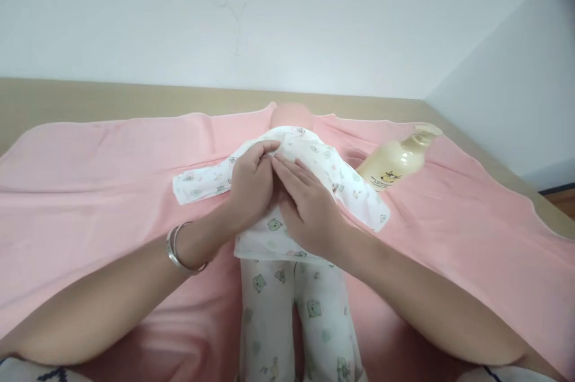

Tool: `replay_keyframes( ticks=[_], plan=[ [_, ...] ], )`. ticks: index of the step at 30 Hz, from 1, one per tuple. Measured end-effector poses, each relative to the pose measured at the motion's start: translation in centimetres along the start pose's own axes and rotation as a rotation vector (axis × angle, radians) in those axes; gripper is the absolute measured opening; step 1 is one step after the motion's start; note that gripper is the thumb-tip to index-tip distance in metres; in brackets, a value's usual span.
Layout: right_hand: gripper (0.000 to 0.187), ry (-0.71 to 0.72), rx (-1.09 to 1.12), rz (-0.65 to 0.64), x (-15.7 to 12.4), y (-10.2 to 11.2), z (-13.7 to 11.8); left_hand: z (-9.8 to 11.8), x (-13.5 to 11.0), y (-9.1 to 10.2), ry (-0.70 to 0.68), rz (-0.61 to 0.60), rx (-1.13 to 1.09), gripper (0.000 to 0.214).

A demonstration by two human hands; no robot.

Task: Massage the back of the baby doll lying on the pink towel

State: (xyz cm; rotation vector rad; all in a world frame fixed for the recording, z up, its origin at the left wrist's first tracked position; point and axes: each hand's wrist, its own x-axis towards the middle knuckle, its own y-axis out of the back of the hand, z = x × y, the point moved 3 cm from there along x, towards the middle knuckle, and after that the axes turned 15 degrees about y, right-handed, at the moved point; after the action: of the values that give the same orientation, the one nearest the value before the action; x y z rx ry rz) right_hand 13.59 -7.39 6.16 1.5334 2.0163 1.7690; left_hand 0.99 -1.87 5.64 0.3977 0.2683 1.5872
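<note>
A baby doll [291,115] lies on its back on a pink towel [99,190], dressed in a white printed top [345,181] and matching trousers [269,316]. My left hand [251,184] rests on the doll's chest with its fingers curled, pinching the top's front edge near the collar. My right hand [305,205] lies beside it on the chest, fingers stretched out flat and pressed on the fabric. The two hands touch at the middle of the top. A silver bangle [177,250] sits on my left wrist.
A cream pump bottle [398,160] lies on its side on the towel, right of the doll's arm. The towel covers a beige surface [67,100] that meets a white wall behind. A strip of wooden floor [561,199] shows at far right.
</note>
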Motion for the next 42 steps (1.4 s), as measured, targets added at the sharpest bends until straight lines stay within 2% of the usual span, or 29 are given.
replay_keyframes(
  ticks=[3, 5, 7, 10, 13, 15, 18, 20, 22, 25, 28, 30, 32, 35, 39, 42],
  plan=[
    [0.059, -0.008, -0.014, -0.066, 0.3, -0.3, 1.3, -1.1, 0.1, -0.8, -0.03, -0.017, 0.019, 0.044],
    [0.058, -0.04, -0.031, -0.133, 0.9, 0.1, 2.7, -1.3, 0.5, -1.0, -0.094, -0.041, 0.122, 0.049],
    [0.061, -0.097, -0.059, -0.187, 1.3, 0.5, 4.2, -1.6, 1.1, -1.2, -0.106, -0.092, 0.22, 0.055],
    [0.07, -0.214, -0.119, -0.2, 1.4, 0.9, 5.2, -2.3, 1.9, -1.4, -0.09, -0.135, 0.296, 0.061],
    [0.075, -0.316, -0.211, -0.165, 0.6, 0.6, 4.0, -2.7, 2.0, -1.4, -0.12, -0.114, 0.299, 0.06],
    [0.072, -0.306, -0.285, -0.149, -0.1, 0.0, 2.0, -2.7, 1.9, -1.4, -0.154, -0.09, 0.296, 0.058],
    [0.065, -0.141, -0.346, -0.141, -0.8, -1.0, -0.8, -2.8, 1.8, -1.5, -0.196, -0.065, 0.297, 0.056],
    [0.064, -0.066, -0.324, -0.165, -0.7, -1.3, -1.2, -2.8, 1.9, -1.5, -0.206, -0.054, 0.289, 0.056],
    [0.064, -0.065, -0.261, -0.215, -0.2, -1.0, -0.1, -2.8, 2.1, -1.5, -0.208, -0.049, 0.284, 0.057],
    [0.065, -0.154, -0.165, -0.279, 0.9, 0.1, 3.1, -2.8, 2.1, -1.5, -0.199, -0.049, 0.288, 0.059],
    [0.073, -0.269, -0.11, -0.278, 1.6, 1.2, 6.2, -2.8, 2.0, -1.5, -0.179, -0.058, 0.289, 0.058],
    [0.077, -0.298, -0.111, -0.265, 1.7, 1.6, 7.0, -2.8, 2.0, -1.5, -0.181, -0.063, 0.283, 0.056],
    [0.077, -0.31, -0.159, -0.259, 1.4, 1.6, 6.6, -2.8, 2.0, -1.5, -0.191, -0.06, 0.279, 0.054],
    [0.071, -0.323, -0.298, -0.237, 0.6, 0.9, 3.9, -2.9, 2.0, -1.5, -0.195, -0.052, 0.286, 0.055],
    [0.065, -0.133, -0.407, -0.21, -0.5, -0.6, -0.6, -3.1, 2.2, -1.5, -0.211, -0.05, 0.295, 0.058],
    [0.063, -0.058, -0.328, -0.231, -0.3, -1.0, -0.7, -3.1, 2.2, -1.5, -0.224, -0.049, 0.287, 0.058]
  ],
)
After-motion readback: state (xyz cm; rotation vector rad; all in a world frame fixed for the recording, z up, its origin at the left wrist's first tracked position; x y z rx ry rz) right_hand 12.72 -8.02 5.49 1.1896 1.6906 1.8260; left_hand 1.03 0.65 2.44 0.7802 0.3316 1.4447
